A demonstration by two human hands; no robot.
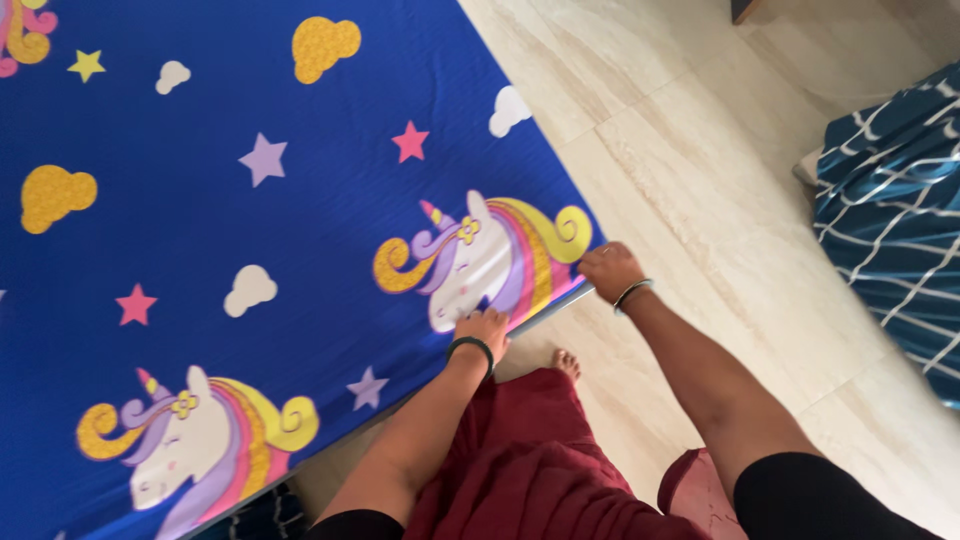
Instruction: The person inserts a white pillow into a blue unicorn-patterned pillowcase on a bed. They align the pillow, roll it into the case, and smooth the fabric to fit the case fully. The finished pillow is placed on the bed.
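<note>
Head view | left hand [482,327] flat, fingers spread, pressing the blue unicorn sheet [250,220] at its edge | right hand [608,268] closed — gripping the sheet's corner | edge runs diagonally, lower left to upper right — above tiled floor [720,200]

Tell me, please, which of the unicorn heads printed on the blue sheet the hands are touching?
The upper unicorn head near the sheet's edge: left hand rests beneath it, right hand grips beside its mane.

Bed sheet [230,220] fills frame left; floor [720,180] right; both hands at its lower-right edge; bundled cloth [890,210] far right.
</note>
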